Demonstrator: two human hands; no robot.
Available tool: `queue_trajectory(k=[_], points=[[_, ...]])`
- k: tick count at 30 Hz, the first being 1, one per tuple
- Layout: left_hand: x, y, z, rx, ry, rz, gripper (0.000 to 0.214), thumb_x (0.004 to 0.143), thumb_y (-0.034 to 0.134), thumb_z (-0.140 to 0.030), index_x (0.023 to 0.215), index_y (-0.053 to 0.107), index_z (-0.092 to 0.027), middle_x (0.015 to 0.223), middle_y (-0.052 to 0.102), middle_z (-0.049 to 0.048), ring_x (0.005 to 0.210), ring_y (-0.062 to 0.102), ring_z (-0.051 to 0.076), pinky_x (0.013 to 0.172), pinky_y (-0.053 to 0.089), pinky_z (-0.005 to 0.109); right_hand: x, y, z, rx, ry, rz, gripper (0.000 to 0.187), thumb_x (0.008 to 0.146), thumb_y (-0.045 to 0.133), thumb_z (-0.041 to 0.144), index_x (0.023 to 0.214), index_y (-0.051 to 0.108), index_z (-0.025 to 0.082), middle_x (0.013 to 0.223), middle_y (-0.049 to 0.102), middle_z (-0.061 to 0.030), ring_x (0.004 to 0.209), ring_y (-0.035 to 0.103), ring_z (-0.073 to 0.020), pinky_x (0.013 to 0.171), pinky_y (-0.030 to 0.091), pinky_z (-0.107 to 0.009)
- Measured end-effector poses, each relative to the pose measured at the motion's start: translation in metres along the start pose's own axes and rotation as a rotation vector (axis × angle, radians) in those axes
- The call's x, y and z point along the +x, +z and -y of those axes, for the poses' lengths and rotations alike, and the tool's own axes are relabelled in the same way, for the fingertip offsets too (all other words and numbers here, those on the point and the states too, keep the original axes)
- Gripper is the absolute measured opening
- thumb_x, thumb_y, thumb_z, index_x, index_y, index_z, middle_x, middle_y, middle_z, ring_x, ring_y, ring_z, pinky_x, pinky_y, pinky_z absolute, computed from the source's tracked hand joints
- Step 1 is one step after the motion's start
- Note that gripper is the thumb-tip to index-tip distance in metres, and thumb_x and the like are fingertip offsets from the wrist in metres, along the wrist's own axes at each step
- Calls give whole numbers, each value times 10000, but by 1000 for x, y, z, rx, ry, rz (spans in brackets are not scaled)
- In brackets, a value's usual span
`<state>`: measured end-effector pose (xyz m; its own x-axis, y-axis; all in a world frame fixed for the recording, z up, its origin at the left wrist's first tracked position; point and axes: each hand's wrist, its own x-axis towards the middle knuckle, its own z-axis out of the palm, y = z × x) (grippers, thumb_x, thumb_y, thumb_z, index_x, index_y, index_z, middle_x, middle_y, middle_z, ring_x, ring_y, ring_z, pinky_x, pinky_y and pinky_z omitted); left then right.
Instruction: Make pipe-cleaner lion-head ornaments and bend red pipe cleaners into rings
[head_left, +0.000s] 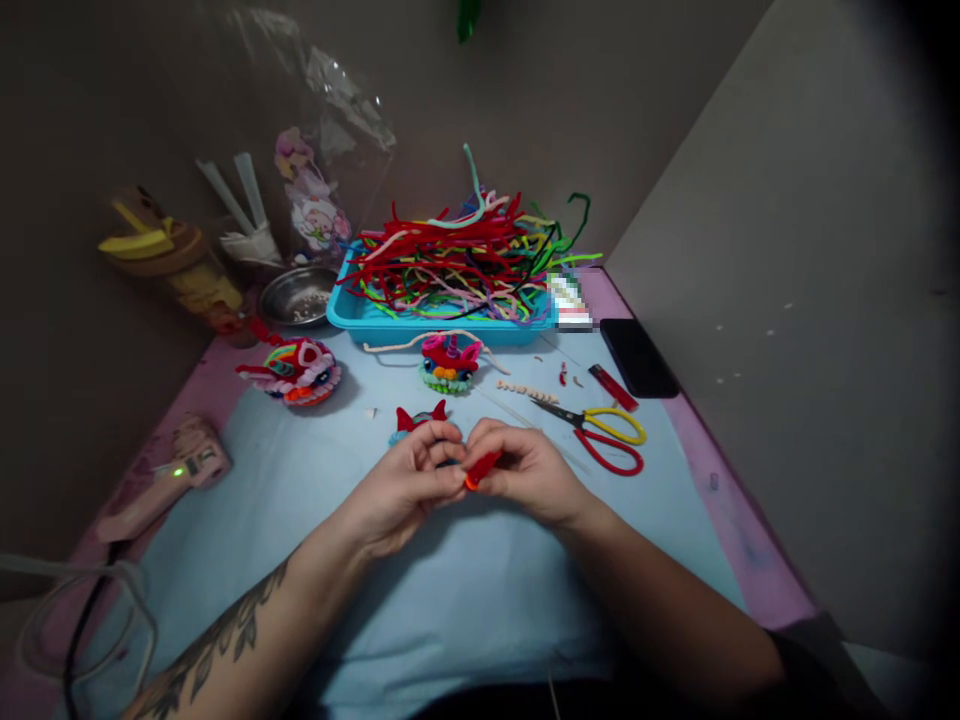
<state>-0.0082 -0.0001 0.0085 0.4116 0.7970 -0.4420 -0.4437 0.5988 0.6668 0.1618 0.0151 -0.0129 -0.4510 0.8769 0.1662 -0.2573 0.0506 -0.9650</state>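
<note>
A tiny red and orange piece (483,466) is pinched in the right hand (529,468), maybe with care because it is so little. The left hand (416,475) curls at its edge, perhaps to steady it; I cannot tell if it grips. Right of the right hand lie pointy metal scissors with yellow and red handles (579,420), likely for easy reach. Beyond both hands, a blue plastic tray (360,326) holds bendy, fuzzy, colourful sticks (450,248).

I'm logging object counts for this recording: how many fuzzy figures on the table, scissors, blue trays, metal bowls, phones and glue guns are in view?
Fuzzy figures: 3, one partly hidden behind the hands
Scissors: 1
Blue tray: 1
Metal bowl: 1
Phone: 1
Glue gun: 1
Total: 8
</note>
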Motion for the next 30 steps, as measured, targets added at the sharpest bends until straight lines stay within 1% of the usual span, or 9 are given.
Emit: queue_trajectory(k=[3, 5, 8, 11, 12, 14, 17, 21, 30], points=[[1, 1, 2, 41, 44, -63, 447, 557, 849, -190, 899, 563, -170, 750, 614, -24, 589, 585, 60, 561, 476, 160, 0, 2, -2, -49, -23, -19, 151, 739, 738, 331, 766, 670, 198, 775, 578, -8, 733, 575, -130, 698, 480, -278], [-1, 0, 3, 145, 168, -105, 366, 627, 812, -255, 893, 576, -169, 727, 606, -23, 577, 576, 69, 549, 480, 178, 0, 4, -2, -72, -42, -51, 167, 754, 723, 342, 766, 649, 193, 769, 560, -4, 723, 563, -127, 688, 469, -271], [-6, 0, 4, 490, 492, -204, 163, 760, 698, -296, 835, 625, -171, 696, 609, -4, 574, 583, 94, 553, 486, 210, 1, 6, -1, -71, -73, -112, 190, 764, 710, 359, 758, 620, 192, 761, 533, 1, 711, 545, -124, 666, 455, -260], [-13, 0, 6, 919, 906, -294, 31, 771, 674, -205, 787, 698, -194, 729, 639, 26, 647, 608, 115, 599, 493, 212, 1, 7, -1, -84, -97, -159, 191, 766, 707, 356, 758, 609, 193, 764, 524, 1, 708, 530, -121, 655, 444, -253], [-15, 0, 7, 1024, 1012, -303, 70, 758, 683, -172, 807, 717, -208, 751, 650, 31, 671, 615, 120, 612, 496, 210, 1, 8, -1, -88, -96, -170, 191, 766, 707, 356, 764, 607, 193, 768, 525, 0, 709, 529, -121, 651, 444, -251], [-17, -1, 10, 1152, 1136, -293, 170, 748, 686, -131, 878, 730, -231, 785, 671, 35, 690, 630, 124, 629, 507, 208, 0, 9, -2, -83, -83, -185, 200, 766, 703, 368, 775, 605, 194, 779, 530, -2, 708, 530, -122, 643, 448, -250], [-16, -2, 14, 1235, 1183, -282, 231, 762, 670, -111, 943, 727, -243, 819, 695, 42, 702, 646, 129, 657, 522, 213, -1, 10, -3, -52, -46, -207, 236, 753, 707, 404, 772, 599, 196, 769, 543, -2, 696, 536, -123, 636, 461, -254], [-14, -5, 16, 1273, 1161, -301, 231, 773, 664, -140, 960, 730, -256, 849, 712, 51, 722, 663, 148, 671, 544, 237, -1, 10, -5, 28, -43, -218, 225, 718, 747, 366, 746, 598, 199, 741, 570, 1, 686, 557, -125, 627, 471, -255], [-15, -6, 16, 1177, 1137, -306, 250, 745, 685, -117, 953, 730, -248, 860, 721, 55, 756, 673, 168, 703, 544, 258, -3, 14, -2, 19, -46, -238, 203, 704, 756, 329, 720, 604, 196, 725, 598, -3, 681, 581, -130, 638, 486, -270]])
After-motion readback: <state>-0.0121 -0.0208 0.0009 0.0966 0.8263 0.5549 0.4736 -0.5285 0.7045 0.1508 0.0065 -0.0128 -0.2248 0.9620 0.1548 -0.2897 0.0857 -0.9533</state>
